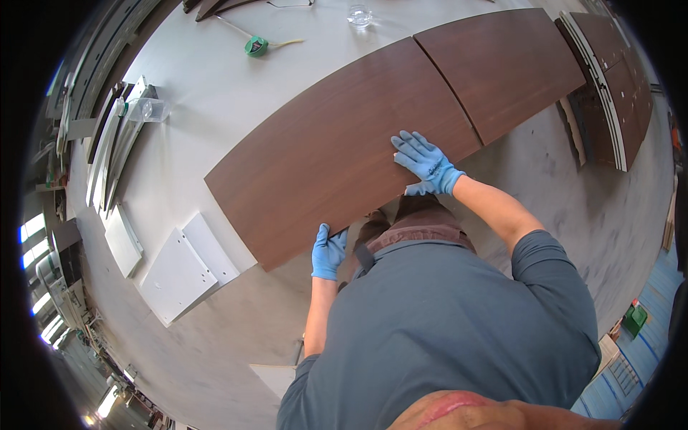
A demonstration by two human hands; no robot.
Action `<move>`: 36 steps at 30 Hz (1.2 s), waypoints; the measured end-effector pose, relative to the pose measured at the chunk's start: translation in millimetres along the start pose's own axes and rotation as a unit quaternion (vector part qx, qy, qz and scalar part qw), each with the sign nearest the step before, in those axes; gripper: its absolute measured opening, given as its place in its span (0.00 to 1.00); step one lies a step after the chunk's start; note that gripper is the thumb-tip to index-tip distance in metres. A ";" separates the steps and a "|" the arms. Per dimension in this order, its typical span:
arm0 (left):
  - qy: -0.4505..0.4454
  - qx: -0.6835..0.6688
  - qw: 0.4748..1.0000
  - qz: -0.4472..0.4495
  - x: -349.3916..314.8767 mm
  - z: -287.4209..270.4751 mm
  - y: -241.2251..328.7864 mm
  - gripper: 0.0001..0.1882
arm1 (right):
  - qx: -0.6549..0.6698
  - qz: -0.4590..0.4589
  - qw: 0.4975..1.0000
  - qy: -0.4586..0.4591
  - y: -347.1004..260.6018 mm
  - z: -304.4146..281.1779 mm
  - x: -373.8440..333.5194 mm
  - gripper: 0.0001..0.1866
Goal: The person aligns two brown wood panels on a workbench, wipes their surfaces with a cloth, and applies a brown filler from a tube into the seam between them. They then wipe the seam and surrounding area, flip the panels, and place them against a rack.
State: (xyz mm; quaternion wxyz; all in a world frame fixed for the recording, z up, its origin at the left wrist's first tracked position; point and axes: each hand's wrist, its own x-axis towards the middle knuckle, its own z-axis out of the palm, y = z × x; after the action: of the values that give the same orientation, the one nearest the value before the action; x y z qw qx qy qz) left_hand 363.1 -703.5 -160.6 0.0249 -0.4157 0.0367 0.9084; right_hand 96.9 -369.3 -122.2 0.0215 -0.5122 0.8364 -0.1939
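Note:
A large dark brown wood-look panel [322,150] lies flat on the pale table, its near edge overhanging in front of me. Beside it on the right is a second brown panel [502,72], with a narrow dark gap between the two. My right hand [426,163], in a blue work glove, rests on the first panel's top near its right end, fingers stretched out. At that panel's near edge, toward its left end, my left hand [330,252] is closed around the edge, also in a blue glove. Its fingers are partly hidden.
White boards with small holes [179,276] lie at the table's left corner. Past them stand stacked strips [118,154] and a clear plastic bottle [148,110]. A green tape measure [256,46] and a clear cup [360,16] sit at the back. More brown panels [609,86] are stacked at the right.

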 end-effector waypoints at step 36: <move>0.256 0.051 0.952 0.159 5.1 -4.5 -21.5 0.27 | 0.061 -0.161 0.980 -0.097 88.5 -9.9 -31.1 0.38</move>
State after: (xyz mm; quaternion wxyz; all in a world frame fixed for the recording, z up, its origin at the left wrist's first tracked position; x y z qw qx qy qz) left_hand 364.8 -682.4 -168.4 -0.1084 -0.6216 0.1537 0.7604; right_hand 34.2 -304.0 -148.8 0.1020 -0.6541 0.7236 -0.1951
